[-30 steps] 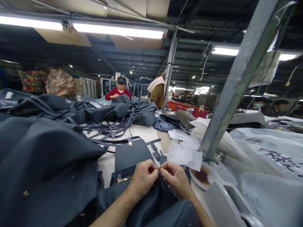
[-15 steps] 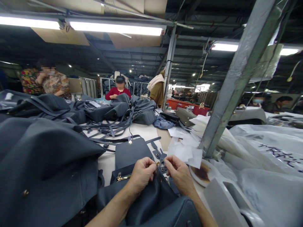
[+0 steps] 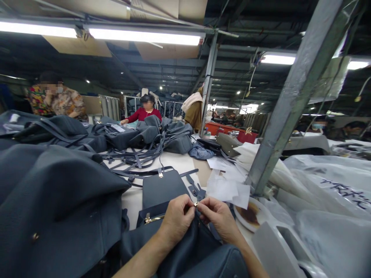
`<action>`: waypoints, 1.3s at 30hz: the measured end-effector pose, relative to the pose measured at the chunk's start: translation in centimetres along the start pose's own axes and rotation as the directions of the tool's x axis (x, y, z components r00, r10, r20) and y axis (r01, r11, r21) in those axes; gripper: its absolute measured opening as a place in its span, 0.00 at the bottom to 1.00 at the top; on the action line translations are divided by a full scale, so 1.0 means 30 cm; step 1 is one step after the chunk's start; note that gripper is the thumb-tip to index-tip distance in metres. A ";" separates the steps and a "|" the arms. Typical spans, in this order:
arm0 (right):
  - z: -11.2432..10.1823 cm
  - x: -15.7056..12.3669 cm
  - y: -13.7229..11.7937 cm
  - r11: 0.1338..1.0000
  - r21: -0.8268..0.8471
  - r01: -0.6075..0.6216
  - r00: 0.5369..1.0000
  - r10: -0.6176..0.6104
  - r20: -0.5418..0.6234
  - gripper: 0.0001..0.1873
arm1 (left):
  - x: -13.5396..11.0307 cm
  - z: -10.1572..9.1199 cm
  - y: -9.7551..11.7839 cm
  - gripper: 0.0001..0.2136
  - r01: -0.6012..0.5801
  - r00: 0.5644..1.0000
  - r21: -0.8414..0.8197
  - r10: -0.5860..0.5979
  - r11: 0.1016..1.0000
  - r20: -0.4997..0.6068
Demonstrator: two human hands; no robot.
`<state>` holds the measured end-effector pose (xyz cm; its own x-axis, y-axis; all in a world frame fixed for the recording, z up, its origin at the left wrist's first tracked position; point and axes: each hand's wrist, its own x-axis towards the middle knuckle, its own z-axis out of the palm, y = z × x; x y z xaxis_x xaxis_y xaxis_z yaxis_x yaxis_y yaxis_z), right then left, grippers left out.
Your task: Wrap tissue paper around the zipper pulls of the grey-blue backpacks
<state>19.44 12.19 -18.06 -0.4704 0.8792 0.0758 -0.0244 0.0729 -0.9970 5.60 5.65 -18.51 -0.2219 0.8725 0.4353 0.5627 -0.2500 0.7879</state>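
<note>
My left hand (image 3: 177,220) and my right hand (image 3: 216,218) meet at the near middle over a dark blue-grey leather bag (image 3: 185,251) in my lap. Both pinch a small gold metal fitting (image 3: 196,203) at the bag's top edge, fingers closed. A gold zipper (image 3: 153,219) shows on the bag just left of my left hand. A flat blue-grey bag flap (image 3: 162,188) with a gold clasp lies on the white table just beyond my hands.
Piles of blue-grey bags (image 3: 58,193) and straps (image 3: 136,158) fill the left and the far table. White paper sheets (image 3: 226,189), a stained dish (image 3: 249,214) and a slanted metal post (image 3: 286,96) stand right. Plastic-wrapped bundles (image 3: 327,200) lie far right. Other people work behind.
My hands stay pinched on the gold fitting, shifting slightly; the right fingers have drawn back in toward the left thumb. The view has barely moved.
</note>
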 end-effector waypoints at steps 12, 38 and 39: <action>-0.015 -0.037 -0.017 0.991 -0.132 -0.011 0.999 0.016 0.039 0.20 | -0.018 -0.010 0.020 0.07 -0.230 0.968 0.529 0.137 0.817 0.210; -0.006 -0.023 -0.011 0.992 0.114 -0.044 0.995 0.033 0.096 0.25 | -0.010 -0.006 0.007 0.07 -0.083 0.997 0.117 0.084 0.990 -0.001; -0.006 -0.024 -0.012 0.993 0.113 -0.037 0.995 0.025 0.098 0.25 | -0.010 -0.006 0.010 0.07 -0.068 0.998 0.103 0.069 0.992 -0.009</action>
<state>19.94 11.60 -17.76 -0.5553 0.8302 0.0488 -0.1066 -0.0129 -0.9942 5.68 5.24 -18.33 -0.1897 0.8495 0.4924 0.6552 -0.2640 0.7078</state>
